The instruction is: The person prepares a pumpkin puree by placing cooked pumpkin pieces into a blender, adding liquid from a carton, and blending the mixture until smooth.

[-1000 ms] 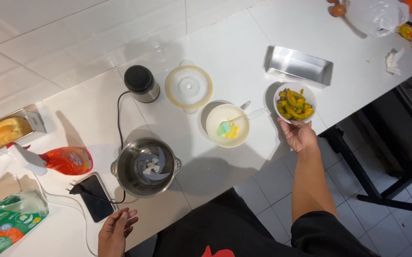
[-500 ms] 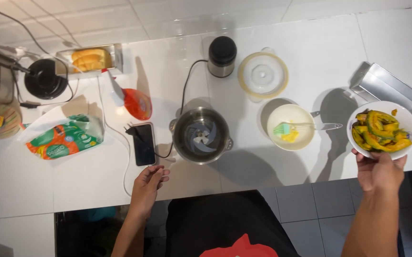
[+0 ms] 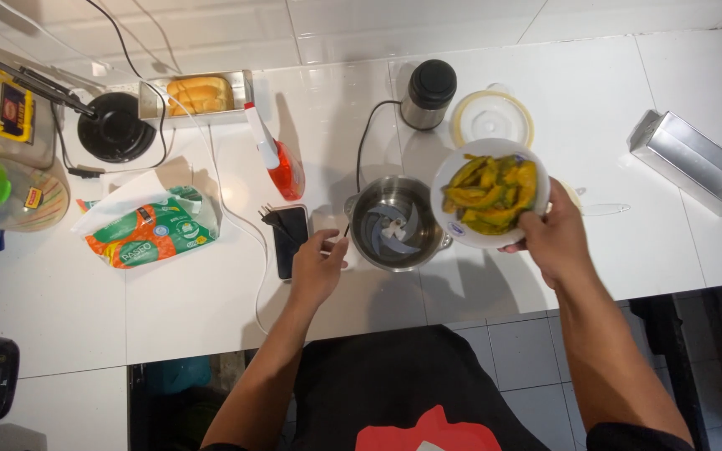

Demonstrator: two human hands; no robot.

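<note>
The right hand (image 3: 555, 238) now holds the bowl of squash slices (image 3: 489, 194) beside the chopper bowl (image 3: 395, 224), carried in from the right; the left hand (image 3: 318, 266), loosely open, has come up to the chopper's left side.

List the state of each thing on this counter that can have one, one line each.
Steel chopper bowl: uncovered, empty, blade showing.
Clear lid: off, flat on the counter.
White bowl of squash slices: full, held above the chopper bowl's edge.
Right hand: gripping the white bowl.
Left hand: at the chopper bowl's handle.
Loaf tin: empty.
Phone: screen dark.
</note>
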